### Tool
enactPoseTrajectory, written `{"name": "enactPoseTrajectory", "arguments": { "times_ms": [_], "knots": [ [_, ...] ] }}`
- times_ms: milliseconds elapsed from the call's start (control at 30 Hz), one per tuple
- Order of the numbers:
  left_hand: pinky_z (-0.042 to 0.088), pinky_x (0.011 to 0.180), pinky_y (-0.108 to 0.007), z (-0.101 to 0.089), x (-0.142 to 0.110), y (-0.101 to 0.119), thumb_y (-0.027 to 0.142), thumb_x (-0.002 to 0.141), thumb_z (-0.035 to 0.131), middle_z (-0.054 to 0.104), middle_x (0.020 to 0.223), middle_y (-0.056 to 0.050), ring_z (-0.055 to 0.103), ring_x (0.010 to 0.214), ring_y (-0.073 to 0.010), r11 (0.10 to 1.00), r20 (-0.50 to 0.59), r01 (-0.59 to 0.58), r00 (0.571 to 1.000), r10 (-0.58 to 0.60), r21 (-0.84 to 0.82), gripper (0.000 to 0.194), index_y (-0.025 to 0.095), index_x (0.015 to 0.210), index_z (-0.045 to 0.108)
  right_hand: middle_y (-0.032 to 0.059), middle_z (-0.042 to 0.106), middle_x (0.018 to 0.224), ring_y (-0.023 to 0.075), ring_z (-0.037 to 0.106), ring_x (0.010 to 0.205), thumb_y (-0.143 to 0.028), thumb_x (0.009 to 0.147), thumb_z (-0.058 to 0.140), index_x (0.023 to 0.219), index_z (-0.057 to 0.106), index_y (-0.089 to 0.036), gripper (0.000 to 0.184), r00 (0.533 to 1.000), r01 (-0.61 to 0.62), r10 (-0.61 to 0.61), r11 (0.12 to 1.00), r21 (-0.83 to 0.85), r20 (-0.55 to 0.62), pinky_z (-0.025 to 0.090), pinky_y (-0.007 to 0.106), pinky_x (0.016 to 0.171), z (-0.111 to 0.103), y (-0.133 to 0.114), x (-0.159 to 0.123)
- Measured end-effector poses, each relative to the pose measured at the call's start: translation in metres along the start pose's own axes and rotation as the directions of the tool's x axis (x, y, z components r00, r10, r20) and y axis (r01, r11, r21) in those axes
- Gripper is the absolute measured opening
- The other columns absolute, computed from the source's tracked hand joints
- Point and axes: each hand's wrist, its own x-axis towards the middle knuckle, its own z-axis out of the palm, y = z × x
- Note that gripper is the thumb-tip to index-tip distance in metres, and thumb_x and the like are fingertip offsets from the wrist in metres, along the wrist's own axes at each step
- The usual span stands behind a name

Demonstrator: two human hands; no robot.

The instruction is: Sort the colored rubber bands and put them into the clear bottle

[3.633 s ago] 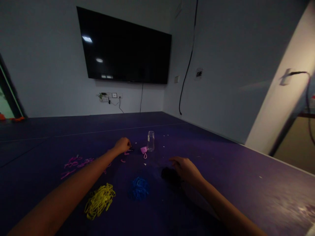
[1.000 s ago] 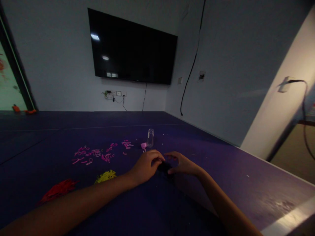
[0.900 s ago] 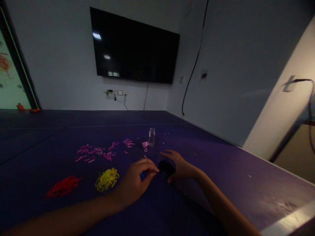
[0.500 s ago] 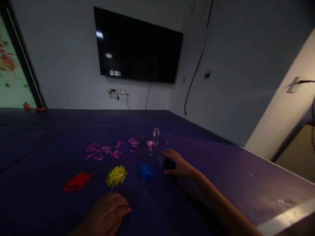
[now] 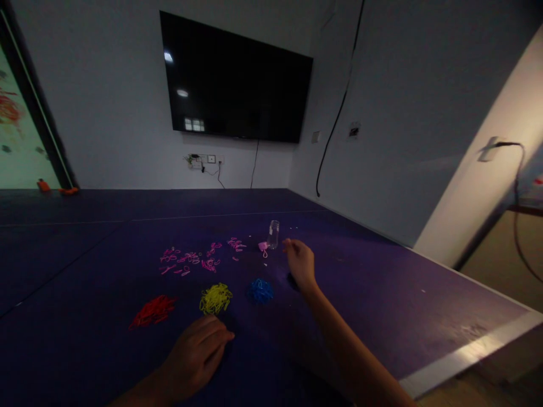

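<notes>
My left hand [image 5: 195, 356] lies flat and open on the dark purple table [image 5: 382, 305], just in front of a yellow pile of rubber bands [image 5: 215, 298]. My right hand [image 5: 299, 263] is raised a little above the table with its fingers drawn together. It is close to a small clear bottle [image 5: 274, 233] and its pink cap [image 5: 263, 247]. A dark pile of bands [image 5: 292, 279] shows partly beneath that hand. A blue pile [image 5: 260, 290] and a red pile [image 5: 153, 311] lie in the same row as the yellow one.
Loose pink bands [image 5: 190, 260] are scattered behind the piles. A large black screen [image 5: 237, 85] hangs on the far wall. The table's white edge stripe [image 5: 466, 355] runs along the right.
My left hand drew back from the dark pile to the near table and lay flat. My right hand lifted off the dark pile and moved toward the bottle.
</notes>
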Motion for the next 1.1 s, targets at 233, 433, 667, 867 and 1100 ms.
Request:
{"name": "enactPoseTrajectory", "arguments": {
  "times_ms": [233,433,667,867,1100],
  "knots": [
    [0.048,0.06,-0.021,0.005,-0.001,-0.001,0.017,0.086,0.043,0.064,0.067,0.0,0.058,0.061,-0.0105,0.994,0.059,0.089,0.995,-0.085,-0.056,0.017,0.019,0.086,0.06,0.0016,0.057,0.048,0.0074,0.044,0.042,-0.041,0.09,0.033,0.052,0.056,-0.016,0.05,0.879,0.453,-0.367,0.841,-0.296,0.303,0.017,0.025,0.046,0.044,-0.04,-0.074],
    [0.032,0.043,-0.021,0.01,-0.006,-0.001,0.027,0.087,0.046,0.052,0.047,0.004,0.05,0.043,-0.0082,0.988,0.125,0.115,0.984,-0.127,0.101,0.032,0.019,0.055,0.048,0.0012,0.058,0.045,0.0058,0.042,0.038,-0.036,0.09,0.034,0.051,0.057,-0.016,0.049,0.784,0.588,-0.447,0.755,-0.289,0.43,0.015,0.025,0.046,0.039,-0.033,-0.086],
    [0.024,0.041,-0.022,0.013,-0.01,0.0,0.027,0.089,0.04,0.045,0.04,0.006,0.044,0.037,-0.0066,0.986,0.137,0.027,0.989,-0.05,0.165,0.039,0.018,0.052,0.042,0.002,0.052,0.044,0.0074,0.04,0.039,-0.041,0.09,0.031,0.047,0.051,-0.016,0.053,0.907,0.412,-0.333,0.825,-0.387,0.256,0.018,0.025,0.047,0.019,-0.02,-0.059],
    [0.023,0.041,-0.023,0.013,-0.009,0.0,0.029,0.09,0.039,0.043,0.039,0.005,0.042,0.036,-0.0064,0.98,0.13,0.051,0.988,-0.077,0.191,0.042,0.018,0.05,0.04,0.002,0.049,0.043,0.0087,0.039,0.039,-0.045,0.089,0.029,0.046,0.05,-0.017,0.056,0.96,0.274,-0.223,0.861,-0.427,0.167,0.017,0.025,0.046,0.014,-0.009,-0.049],
    [0.023,0.041,-0.023,0.014,-0.01,-0.002,0.029,0.09,0.038,0.044,0.04,0.005,0.043,0.036,-0.0065,0.984,0.161,0.051,0.984,-0.078,0.169,0.042,0.018,0.05,0.04,0.0029,0.053,0.046,0.009,0.041,0.041,-0.045,0.089,0.029,0.05,0.054,-0.017,0.054,0.945,0.303,-0.204,0.84,-0.451,0.256,0.015,0.026,0.048,0.02,-0.013,-0.054]
  ]
}}
